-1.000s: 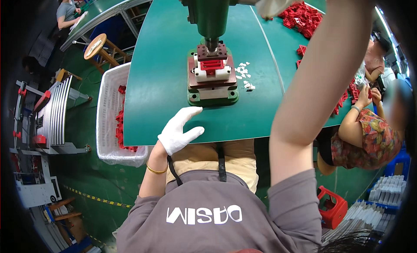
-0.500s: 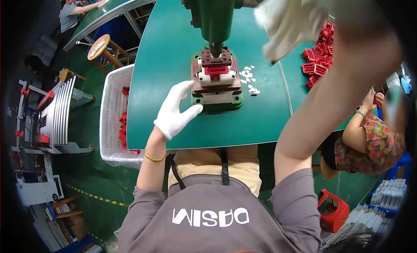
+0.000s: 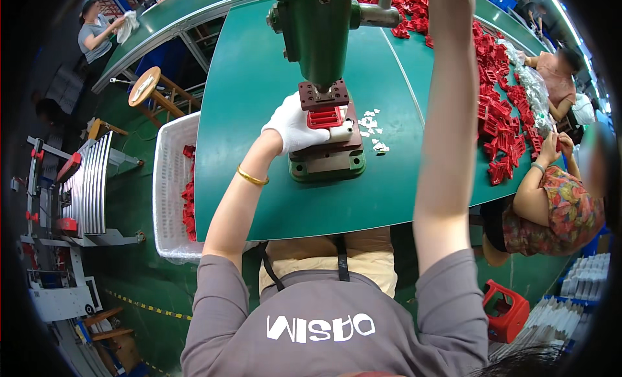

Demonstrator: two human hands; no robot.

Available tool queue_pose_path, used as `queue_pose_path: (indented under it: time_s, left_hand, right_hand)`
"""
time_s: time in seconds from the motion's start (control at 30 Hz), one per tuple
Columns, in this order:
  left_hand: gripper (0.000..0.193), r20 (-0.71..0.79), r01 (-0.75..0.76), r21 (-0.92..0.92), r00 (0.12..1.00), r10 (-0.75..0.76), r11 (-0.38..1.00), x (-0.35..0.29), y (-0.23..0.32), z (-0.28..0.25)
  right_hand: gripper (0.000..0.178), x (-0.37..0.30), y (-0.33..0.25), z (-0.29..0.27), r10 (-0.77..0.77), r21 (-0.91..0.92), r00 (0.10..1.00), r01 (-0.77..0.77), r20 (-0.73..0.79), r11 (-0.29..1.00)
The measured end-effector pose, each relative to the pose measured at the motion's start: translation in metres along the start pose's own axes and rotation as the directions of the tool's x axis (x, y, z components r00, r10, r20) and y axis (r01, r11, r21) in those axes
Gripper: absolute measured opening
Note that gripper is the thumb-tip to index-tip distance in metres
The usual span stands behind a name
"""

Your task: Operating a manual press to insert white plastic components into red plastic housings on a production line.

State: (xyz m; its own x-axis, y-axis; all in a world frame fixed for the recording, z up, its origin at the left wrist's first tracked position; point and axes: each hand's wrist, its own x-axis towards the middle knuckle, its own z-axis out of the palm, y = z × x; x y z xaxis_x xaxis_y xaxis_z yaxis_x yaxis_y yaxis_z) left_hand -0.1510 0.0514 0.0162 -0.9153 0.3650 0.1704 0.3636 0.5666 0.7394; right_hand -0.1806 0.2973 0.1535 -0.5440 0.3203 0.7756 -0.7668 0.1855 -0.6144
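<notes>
My left hand (image 3: 289, 125), in a white glove, is at the green hand press (image 3: 319, 34), reaching in from its left side. Its thumb and fingers close round a red plastic frame-shaped part (image 3: 324, 118) on the press's fixture, just under the brown press head (image 3: 323, 94). Some of its fingertips are hidden behind the head and the part. My right forearm (image 3: 448, 124) stretches far forward past the press's right side. The right hand itself lies beyond the upper edge of the picture.
Small white scraps (image 3: 371, 125) lie right of the press. Red parts (image 3: 499, 118) heap along the table's right side, by two seated co-workers (image 3: 551, 208). A white crate (image 3: 175, 182) with red parts stands left of the table, near a wooden stool (image 3: 146, 85).
My left hand has moved forward and right, from open beside the press onto the red part. My right arm has swung forward, taking its gloved hand out of the picture.
</notes>
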Motion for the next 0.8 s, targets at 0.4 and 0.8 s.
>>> queue_pose_path:
  time_s: [0.4,0.8]
  left_hand:
    - [0.065,-0.272,0.096,-0.413,0.936,-0.223,0.906,-0.041,0.025,0.001]
    - [0.071,-0.432,0.081,-0.109,0.894,-0.121,0.991,-0.124,0.065,0.038]
  right_hand:
    - [0.030,-0.244,0.000,-0.024,0.681,0.159,0.645,-0.756,0.347,0.635]
    - [0.036,-0.274,-0.021,-0.001,0.719,0.327,0.505,-0.862,0.478,0.388]
